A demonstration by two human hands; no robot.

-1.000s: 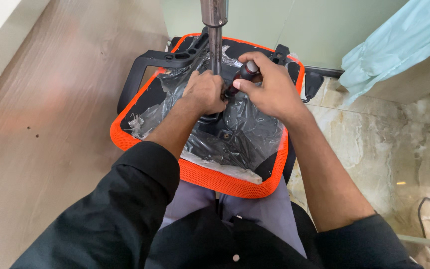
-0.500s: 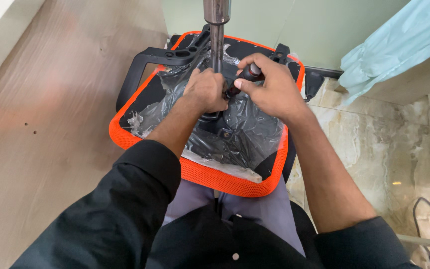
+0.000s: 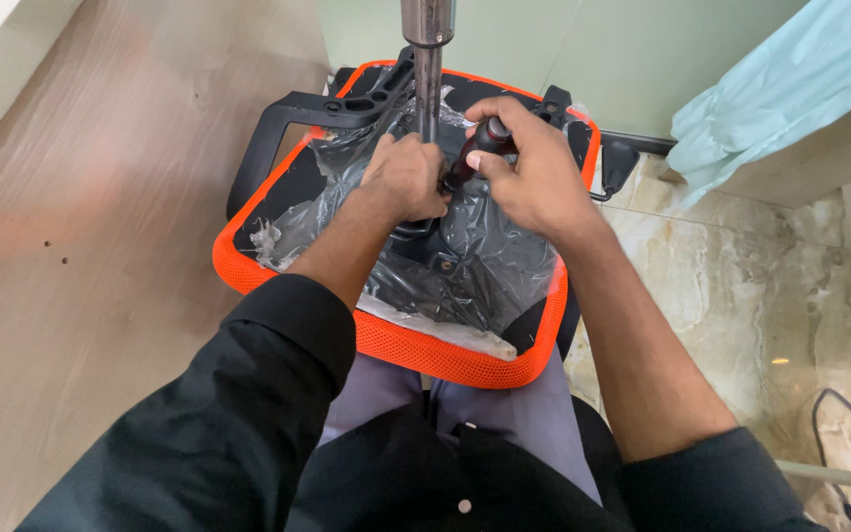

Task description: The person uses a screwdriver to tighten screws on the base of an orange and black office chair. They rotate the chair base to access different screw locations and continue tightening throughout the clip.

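Note:
An upturned office chair seat (image 3: 416, 347) with an orange mesh rim lies against my knees, its black underside wrapped in clear plastic film (image 3: 485, 261). A metal gas-lift column (image 3: 427, 59) stands up from its middle. My left hand (image 3: 406, 177) is closed at the base of that column, fingers curled on the mechanism. My right hand (image 3: 529, 167) grips a screwdriver with a dark red and black handle (image 3: 477, 150), angled down toward my left hand. The tool's tip is hidden behind my left hand.
A black armrest frame (image 3: 283, 128) sticks out at the seat's left, another black armrest (image 3: 618, 163) at the right. Wood-look floor lies to the left, marble floor to the right. A pale blue cloth (image 3: 790, 89) hangs upper right, and a black cable (image 3: 839, 443) lies lower right.
My right hand has shifted slightly on the screwdriver handle, turning it near the column. My left hand stays closed at the column base.

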